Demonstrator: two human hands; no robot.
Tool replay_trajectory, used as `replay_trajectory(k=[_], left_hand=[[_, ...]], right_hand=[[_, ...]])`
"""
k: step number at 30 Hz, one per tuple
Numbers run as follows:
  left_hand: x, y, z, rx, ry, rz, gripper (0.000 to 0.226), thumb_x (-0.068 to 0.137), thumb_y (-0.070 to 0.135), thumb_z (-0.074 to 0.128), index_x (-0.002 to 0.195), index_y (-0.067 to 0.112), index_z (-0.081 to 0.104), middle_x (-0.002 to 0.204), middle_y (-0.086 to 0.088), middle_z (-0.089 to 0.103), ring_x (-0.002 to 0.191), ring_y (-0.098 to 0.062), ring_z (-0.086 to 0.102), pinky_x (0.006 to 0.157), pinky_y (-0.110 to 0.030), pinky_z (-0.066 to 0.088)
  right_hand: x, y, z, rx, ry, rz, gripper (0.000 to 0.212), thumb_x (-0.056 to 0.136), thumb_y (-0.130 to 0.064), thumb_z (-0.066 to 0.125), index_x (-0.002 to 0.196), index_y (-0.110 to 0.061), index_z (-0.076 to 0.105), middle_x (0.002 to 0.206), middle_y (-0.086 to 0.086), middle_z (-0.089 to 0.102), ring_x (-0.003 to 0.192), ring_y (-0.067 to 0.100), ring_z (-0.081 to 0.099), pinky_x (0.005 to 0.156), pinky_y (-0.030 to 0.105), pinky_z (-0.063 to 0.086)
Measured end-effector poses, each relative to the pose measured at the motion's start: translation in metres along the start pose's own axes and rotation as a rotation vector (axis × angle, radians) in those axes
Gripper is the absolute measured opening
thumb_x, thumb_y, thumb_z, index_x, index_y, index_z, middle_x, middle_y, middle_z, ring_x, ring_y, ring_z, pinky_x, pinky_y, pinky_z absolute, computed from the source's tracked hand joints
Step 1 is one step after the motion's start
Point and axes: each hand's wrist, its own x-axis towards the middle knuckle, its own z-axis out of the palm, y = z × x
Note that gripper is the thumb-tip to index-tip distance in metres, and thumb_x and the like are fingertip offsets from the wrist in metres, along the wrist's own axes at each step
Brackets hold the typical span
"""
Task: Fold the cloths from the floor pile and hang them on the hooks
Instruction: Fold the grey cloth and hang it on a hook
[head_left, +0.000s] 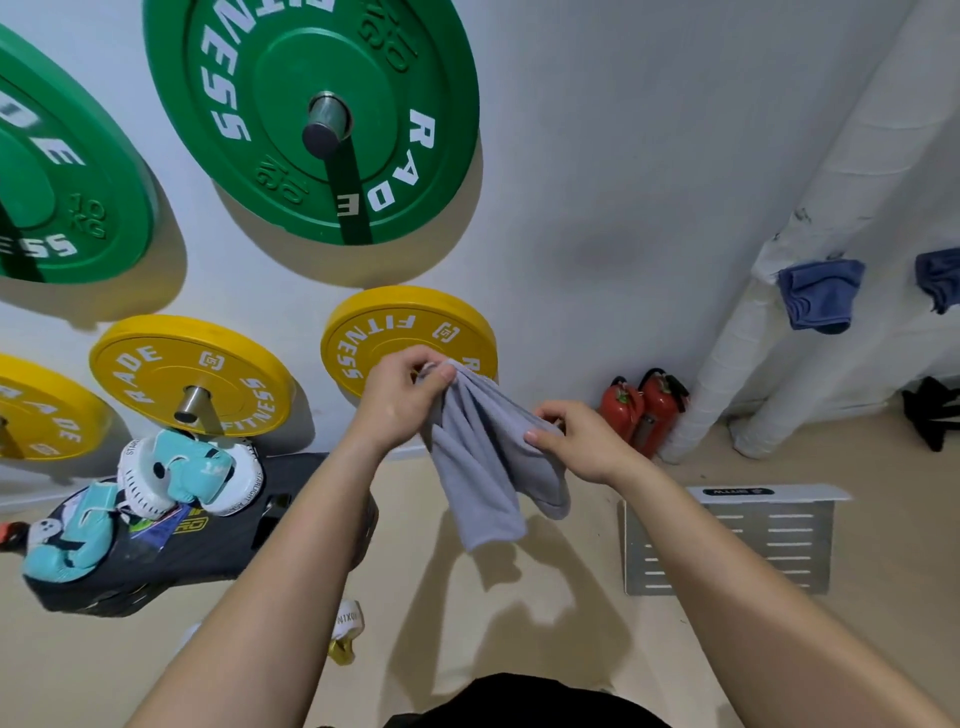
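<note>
Progress, we judge, is partial: a blue cloth (818, 293) and a second blue cloth (940, 278) hang at right, while our left hand (400, 400) pinches the grey cloth (488, 457) in mid-air and our right hand (582, 441) grips its edge, fold unfinished.

One grey cloth (488, 457), bunched with lengthwise creases, hangs in mid-air. My left hand (402, 402) pinches its top end and my right hand (582, 441) grips its right edge lower down. Its bottom ends dangle loose. A blue cloth (818, 293) hangs folded on the right wall (649, 208). A second blue cloth (940, 278) hangs further right, cut off by the frame. Hooks can't be made out.
</note>
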Motion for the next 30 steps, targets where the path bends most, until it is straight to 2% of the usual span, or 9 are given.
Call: replay_trajectory(k=[2, 9, 13, 16, 20, 22, 25, 27, 30], left_hand=[[0.006, 0.001, -0.012, 0.008, 0.038, -0.010, 0.008, 0.093, 0.020, 0.067, 0.089, 0.018, 0.073, 0.085, 0.009, 0.067, 0.079, 0.002, 0.058, 0.070, -0.018, 0.043], [0.011, -0.033, -0.042, 0.169, 0.256, -0.160, 0.008, 0.093, 0.024, 0.066, 0.085, 0.023, 0.069, 0.090, -0.005, 0.072, 0.090, -0.028, 0.065, 0.075, -0.031, 0.043], [0.002, -0.040, -0.026, 0.224, 0.165, -0.196, 0.011, 0.094, 0.024, 0.066, 0.094, 0.015, 0.072, 0.100, -0.009, 0.073, 0.099, -0.028, 0.064, 0.076, -0.029, 0.041], [-0.005, -0.033, -0.006, 0.190, 0.023, -0.114, 0.016, 0.091, 0.022, 0.069, 0.106, 0.018, 0.071, 0.108, 0.001, 0.071, 0.103, -0.021, 0.062, 0.080, -0.026, 0.041], [-0.017, -0.014, 0.025, -0.065, -0.286, 0.009, 0.038, 0.090, 0.017, 0.071, 0.127, 0.023, 0.065, 0.127, 0.009, 0.064, 0.120, -0.006, 0.057, 0.098, -0.024, 0.044], [-0.022, -0.007, 0.038, -0.205, -0.358, -0.016, 0.026, 0.092, 0.014, 0.069, 0.118, 0.019, 0.070, 0.113, 0.007, 0.070, 0.104, 0.001, 0.062, 0.090, -0.019, 0.048], [-0.024, -0.001, 0.051, -0.215, -0.311, -0.045, 0.006, 0.094, 0.015, 0.066, 0.094, 0.016, 0.072, 0.087, 0.005, 0.069, 0.077, 0.003, 0.059, 0.070, -0.013, 0.046], [-0.022, 0.000, 0.054, -0.189, -0.284, -0.061, 0.009, 0.095, 0.018, 0.064, 0.091, 0.015, 0.071, 0.083, 0.008, 0.067, 0.074, 0.003, 0.057, 0.068, -0.015, 0.045], [-0.016, -0.005, 0.049, -0.179, -0.288, -0.087, 0.014, 0.097, 0.022, 0.061, 0.087, 0.018, 0.069, 0.085, 0.008, 0.068, 0.079, -0.006, 0.060, 0.074, -0.028, 0.048]], right_hand=[[-0.005, 0.016, 0.002, 0.032, 0.009, 0.041, 0.022, 0.092, -0.021, 0.064, 0.071, -0.017, 0.057, 0.065, -0.008, 0.051, 0.062, 0.008, 0.043, 0.061, 0.030, 0.034], [-0.016, 0.035, -0.008, 0.098, 0.174, 0.094, 0.012, 0.086, -0.017, 0.072, 0.076, -0.021, 0.069, 0.073, -0.004, 0.067, 0.070, 0.005, 0.055, 0.070, 0.029, 0.041], [-0.011, 0.003, -0.013, 0.153, 0.124, 0.030, 0.010, 0.084, -0.017, 0.076, 0.077, -0.023, 0.073, 0.068, -0.003, 0.068, 0.060, 0.000, 0.051, 0.061, 0.021, 0.043], [-0.002, -0.020, -0.012, 0.163, 0.116, -0.018, 0.007, 0.085, -0.019, 0.074, 0.080, -0.024, 0.075, 0.068, -0.009, 0.067, 0.061, -0.001, 0.054, 0.059, 0.015, 0.044], [0.008, -0.034, -0.009, 0.091, 0.066, -0.067, 0.010, 0.089, -0.029, 0.068, 0.082, -0.031, 0.075, 0.078, -0.008, 0.074, 0.077, 0.008, 0.065, 0.072, 0.028, 0.050], [0.009, -0.037, -0.009, 0.080, 0.063, -0.068, 0.013, 0.089, -0.032, 0.067, 0.077, -0.035, 0.073, 0.076, -0.009, 0.073, 0.076, 0.007, 0.064, 0.073, 0.032, 0.050], [0.006, -0.036, -0.011, 0.105, 0.083, -0.031, 0.014, 0.087, -0.032, 0.071, 0.073, -0.028, 0.073, 0.069, -0.010, 0.069, 0.067, 0.002, 0.057, 0.064, 0.023, 0.045], [0.002, -0.032, -0.016, 0.120, 0.108, 0.011, 0.013, 0.084, -0.030, 0.075, 0.073, -0.023, 0.073, 0.066, -0.006, 0.065, 0.060, 0.002, 0.053, 0.057, 0.017, 0.042], [-0.005, -0.023, -0.027, 0.187, 0.108, 0.046, 0.004, 0.086, -0.011, 0.073, 0.085, -0.016, 0.073, 0.077, 0.003, 0.069, 0.061, 0.000, 0.056, 0.058, 0.011, 0.043]])
